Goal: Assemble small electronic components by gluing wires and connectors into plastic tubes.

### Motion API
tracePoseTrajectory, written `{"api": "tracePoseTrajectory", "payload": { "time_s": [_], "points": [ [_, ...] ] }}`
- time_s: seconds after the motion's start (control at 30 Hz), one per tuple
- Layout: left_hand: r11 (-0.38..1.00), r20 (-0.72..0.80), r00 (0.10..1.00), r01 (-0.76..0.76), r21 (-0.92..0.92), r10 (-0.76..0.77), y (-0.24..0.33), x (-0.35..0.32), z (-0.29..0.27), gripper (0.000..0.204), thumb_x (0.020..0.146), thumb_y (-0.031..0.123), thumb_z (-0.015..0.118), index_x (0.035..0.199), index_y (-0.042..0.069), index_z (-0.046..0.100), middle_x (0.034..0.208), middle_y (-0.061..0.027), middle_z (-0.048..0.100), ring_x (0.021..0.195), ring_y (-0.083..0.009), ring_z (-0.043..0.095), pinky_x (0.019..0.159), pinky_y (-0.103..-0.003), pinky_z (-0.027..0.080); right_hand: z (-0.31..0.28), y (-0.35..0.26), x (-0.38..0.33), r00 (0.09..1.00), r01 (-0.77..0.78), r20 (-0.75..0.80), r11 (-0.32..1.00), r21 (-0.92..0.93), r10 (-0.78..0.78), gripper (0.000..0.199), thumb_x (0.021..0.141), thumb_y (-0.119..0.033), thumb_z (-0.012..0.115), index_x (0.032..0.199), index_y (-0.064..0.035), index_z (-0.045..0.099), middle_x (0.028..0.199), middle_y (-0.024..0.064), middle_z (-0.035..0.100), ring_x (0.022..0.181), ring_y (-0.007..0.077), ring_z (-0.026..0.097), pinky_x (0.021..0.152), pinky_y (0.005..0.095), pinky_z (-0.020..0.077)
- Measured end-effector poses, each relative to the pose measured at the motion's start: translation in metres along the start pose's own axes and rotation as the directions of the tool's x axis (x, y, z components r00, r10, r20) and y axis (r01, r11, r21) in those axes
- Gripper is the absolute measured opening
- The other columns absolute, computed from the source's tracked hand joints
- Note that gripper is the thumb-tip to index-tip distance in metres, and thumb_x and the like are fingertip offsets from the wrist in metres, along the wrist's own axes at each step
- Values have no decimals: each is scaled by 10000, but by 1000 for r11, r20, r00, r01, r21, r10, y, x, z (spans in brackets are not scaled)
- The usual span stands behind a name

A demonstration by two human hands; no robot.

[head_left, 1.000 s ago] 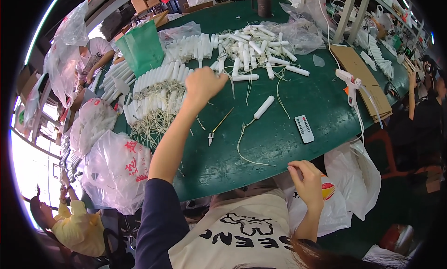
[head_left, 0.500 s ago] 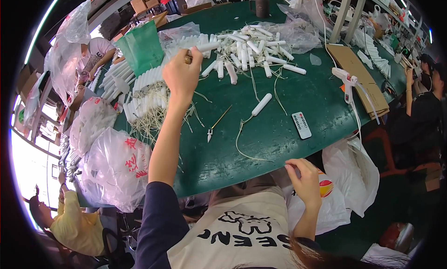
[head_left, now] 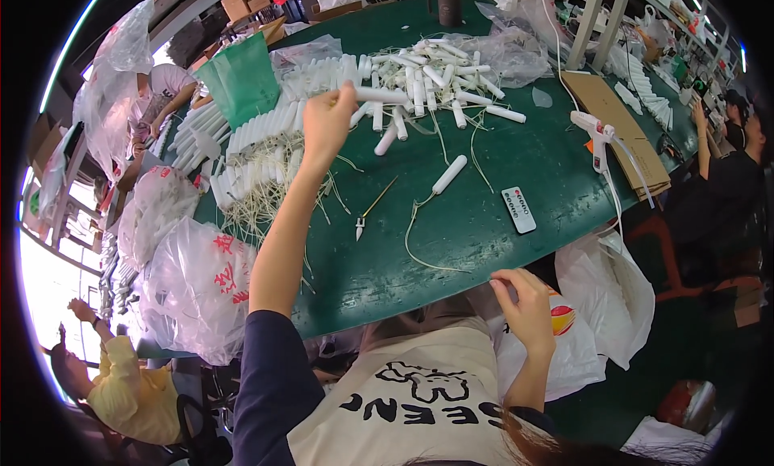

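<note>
My left hand (head_left: 326, 126) is stretched far out over the green table (head_left: 484, 248) and grips one end of a white plastic tube (head_left: 379, 95), held level just above the table. It hovers between rows of white tubes (head_left: 266, 127) on its left and a loose pile of white tubes with pale wires (head_left: 435, 75) on its right. My right hand (head_left: 526, 305) hangs at the table's near edge with fingers loosely bent and nothing in it. A single white tube with a long wire (head_left: 449, 174) lies mid-table beside a thin pointed tool (head_left: 369, 214).
A small white flat device (head_left: 518, 210) lies right of centre; a white glue gun (head_left: 592, 130) and cardboard sheet (head_left: 625, 131) sit further right. A green bag (head_left: 242, 79) stands far left. Clear plastic bags (head_left: 201, 280) hang off the left edge. Other people sit at the left (head_left: 133, 381) and right (head_left: 730, 184).
My left hand has risen from the rows of tubes and moved away toward the pile, now holding a white tube. My right hand has hardly shifted.
</note>
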State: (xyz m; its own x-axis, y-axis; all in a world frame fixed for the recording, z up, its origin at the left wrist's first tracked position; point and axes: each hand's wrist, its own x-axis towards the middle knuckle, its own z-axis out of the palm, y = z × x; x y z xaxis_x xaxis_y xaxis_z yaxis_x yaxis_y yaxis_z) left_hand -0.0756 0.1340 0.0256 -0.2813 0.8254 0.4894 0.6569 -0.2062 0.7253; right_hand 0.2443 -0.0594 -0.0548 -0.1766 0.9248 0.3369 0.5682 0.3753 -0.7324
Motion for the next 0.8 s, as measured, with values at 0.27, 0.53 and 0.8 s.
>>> {"api": "tracePoseTrajectory", "payload": {
  "time_s": [0.27,0.53,0.8],
  "points": [
    [848,126,973,230,-478,-193,25,-13,-10,477,933,383,484,739,-26,634,547,55,390,480,-42,313,445,-223,223,22,7,36,998,29,-65,970,243,-13,115,811,-23,625,922,5,626,838,81,627,738,191,602,649,270,464],
    [754,389,903,384,-533,-185,30,-38,-5,455,943,381,467,735,-5,590,534,74,332,466,-41,257,432,-230,193,64,16,107,986,91,-139,996,-12,-92,530,770,-171,724,1224,-21,495,1176,125,519,1017,222,531,749,306,479],
    [793,479,870,370,-484,-114,46,-59,2,443,963,363,427,723,14,554,517,76,283,468,-46,232,447,-241,169,84,11,122,979,186,-97,980,75,-178,281,805,-195,693,976,11,606,984,105,594,906,225,558,699,322,464]
  ]
}}
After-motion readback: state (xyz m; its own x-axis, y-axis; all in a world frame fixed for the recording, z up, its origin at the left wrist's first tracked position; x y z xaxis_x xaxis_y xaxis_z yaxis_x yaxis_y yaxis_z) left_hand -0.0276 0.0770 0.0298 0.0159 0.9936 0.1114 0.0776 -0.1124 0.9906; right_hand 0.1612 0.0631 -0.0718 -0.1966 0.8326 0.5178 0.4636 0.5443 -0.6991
